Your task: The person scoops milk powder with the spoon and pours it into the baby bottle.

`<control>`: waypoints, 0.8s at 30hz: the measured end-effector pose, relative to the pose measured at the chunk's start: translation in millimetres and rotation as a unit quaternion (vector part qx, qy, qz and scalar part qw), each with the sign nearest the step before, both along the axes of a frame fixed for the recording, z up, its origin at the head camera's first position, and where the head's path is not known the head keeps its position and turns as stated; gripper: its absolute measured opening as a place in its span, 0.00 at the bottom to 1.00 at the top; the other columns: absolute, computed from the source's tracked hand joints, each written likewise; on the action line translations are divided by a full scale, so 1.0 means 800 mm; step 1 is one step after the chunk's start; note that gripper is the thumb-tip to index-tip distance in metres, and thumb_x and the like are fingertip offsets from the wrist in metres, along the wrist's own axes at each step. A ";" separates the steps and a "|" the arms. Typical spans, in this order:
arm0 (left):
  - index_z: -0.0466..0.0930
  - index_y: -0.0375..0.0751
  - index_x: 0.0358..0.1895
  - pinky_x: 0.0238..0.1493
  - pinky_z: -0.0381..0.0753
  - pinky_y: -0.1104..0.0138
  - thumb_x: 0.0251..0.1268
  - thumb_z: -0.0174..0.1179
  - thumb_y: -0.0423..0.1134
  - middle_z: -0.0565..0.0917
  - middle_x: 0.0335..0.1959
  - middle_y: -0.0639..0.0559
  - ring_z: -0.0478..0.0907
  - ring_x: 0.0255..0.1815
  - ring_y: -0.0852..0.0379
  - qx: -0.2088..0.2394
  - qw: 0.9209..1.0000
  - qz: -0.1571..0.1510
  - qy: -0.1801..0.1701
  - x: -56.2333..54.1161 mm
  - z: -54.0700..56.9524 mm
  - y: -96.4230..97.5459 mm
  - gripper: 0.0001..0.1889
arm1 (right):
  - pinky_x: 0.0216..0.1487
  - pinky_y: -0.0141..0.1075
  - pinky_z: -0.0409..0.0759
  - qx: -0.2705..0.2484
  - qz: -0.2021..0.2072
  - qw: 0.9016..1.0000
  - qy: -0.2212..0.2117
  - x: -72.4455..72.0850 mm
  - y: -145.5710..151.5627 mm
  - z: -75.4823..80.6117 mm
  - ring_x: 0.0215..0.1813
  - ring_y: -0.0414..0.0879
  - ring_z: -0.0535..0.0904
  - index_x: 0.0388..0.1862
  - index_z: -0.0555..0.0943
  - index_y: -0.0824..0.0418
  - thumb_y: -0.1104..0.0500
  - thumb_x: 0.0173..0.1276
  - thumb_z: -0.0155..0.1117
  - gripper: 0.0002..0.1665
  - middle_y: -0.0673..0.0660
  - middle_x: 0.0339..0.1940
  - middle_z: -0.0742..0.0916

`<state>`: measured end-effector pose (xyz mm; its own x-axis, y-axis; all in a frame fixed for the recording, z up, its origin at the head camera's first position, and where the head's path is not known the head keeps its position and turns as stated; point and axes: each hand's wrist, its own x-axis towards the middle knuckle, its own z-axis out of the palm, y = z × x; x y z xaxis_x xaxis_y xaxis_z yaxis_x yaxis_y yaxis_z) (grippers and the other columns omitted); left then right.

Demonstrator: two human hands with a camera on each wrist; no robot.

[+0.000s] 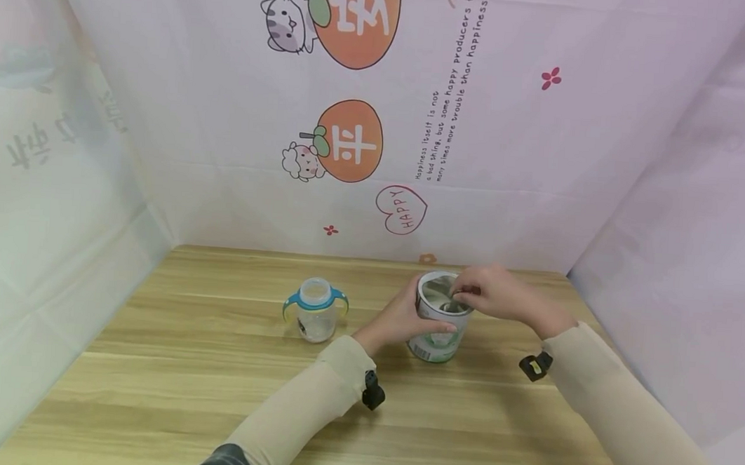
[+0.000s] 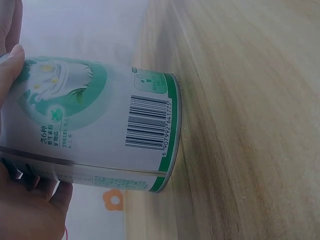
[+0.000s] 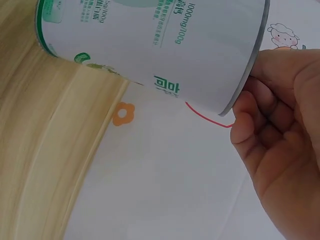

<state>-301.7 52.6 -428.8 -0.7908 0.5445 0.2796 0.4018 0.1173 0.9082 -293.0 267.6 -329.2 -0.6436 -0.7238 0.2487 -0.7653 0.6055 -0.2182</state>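
A white and green milk powder can [image 1: 441, 334], its top uncovered, stands on the table toward the back. My left hand [image 1: 402, 320] grips it from the left, thumb across the front and fingers round the far side. In the left wrist view the barcode on the can [image 2: 90, 120] faces the camera, its base at the tabletop. My right hand [image 1: 496, 292] is over the right rim with curled fingers, pinching a small scoop [image 1: 451, 306] inside the can. The right wrist view shows the curled fingers [image 3: 245, 120] at the rim; the scoop is hidden there.
Left of the can stands a clear baby bottle [image 1: 317, 321] with a blue collar and two blue-and-yellow handles, its top uncovered. A printed white cloth [image 1: 474, 217] rises behind the wooden table [image 1: 212, 393], with more cloth on both sides.
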 end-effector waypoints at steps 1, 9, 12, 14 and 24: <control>0.53 0.53 0.76 0.60 0.74 0.60 0.54 0.77 0.46 0.71 0.67 0.45 0.74 0.63 0.50 -0.001 1.000 0.001 0.000 0.000 0.000 0.000 0.49 | 0.34 0.34 0.82 0.003 0.001 1.000 -0.003 -0.001 0.000 0.001 0.34 0.39 0.81 0.37 0.88 0.62 0.69 0.66 0.69 0.04 0.51 0.36 0.88; 0.51 0.55 0.77 0.61 0.74 0.59 0.54 0.77 0.49 0.70 0.68 0.48 0.73 0.64 0.51 -0.017 1.000 0.008 -0.011 0.001 0.001 0.000 0.51 | 0.34 0.35 0.82 0.015 -0.018 0.997 -0.077 -0.010 -0.002 0.007 0.34 0.39 0.81 0.39 0.89 0.64 0.67 0.69 0.65 0.06 0.52 0.38 0.89; 0.52 0.55 0.77 0.61 0.74 0.58 0.54 0.77 0.48 0.70 0.68 0.47 0.73 0.64 0.50 -0.015 1.000 0.007 -0.014 0.002 0.002 0.000 0.51 | 0.33 0.35 0.81 0.015 -0.028 0.994 -0.102 -0.013 -0.002 0.009 0.32 0.38 0.80 0.40 0.89 0.64 0.66 0.69 0.64 0.07 0.52 0.37 0.89; 0.52 0.55 0.77 0.61 0.73 0.58 0.54 0.77 0.48 0.70 0.68 0.47 0.73 0.64 0.50 -0.014 1.000 0.008 -0.016 0.002 0.004 0.000 0.51 | 0.33 0.36 0.81 0.018 -0.036 0.993 -0.113 -0.015 -0.002 0.009 0.32 0.38 0.80 0.41 0.89 0.64 0.65 0.70 0.64 0.08 0.51 0.37 0.89; 0.52 0.54 0.77 0.61 0.74 0.59 0.54 0.77 0.49 0.71 0.67 0.52 0.73 0.63 0.53 -0.023 1.000 0.012 -0.003 0.003 0.003 0.002 0.51 | 0.39 0.43 0.83 -0.016 -0.091 0.979 -0.181 -0.016 0.000 0.008 0.40 0.46 0.83 0.46 0.88 0.65 0.58 0.73 0.60 0.13 0.54 0.41 0.89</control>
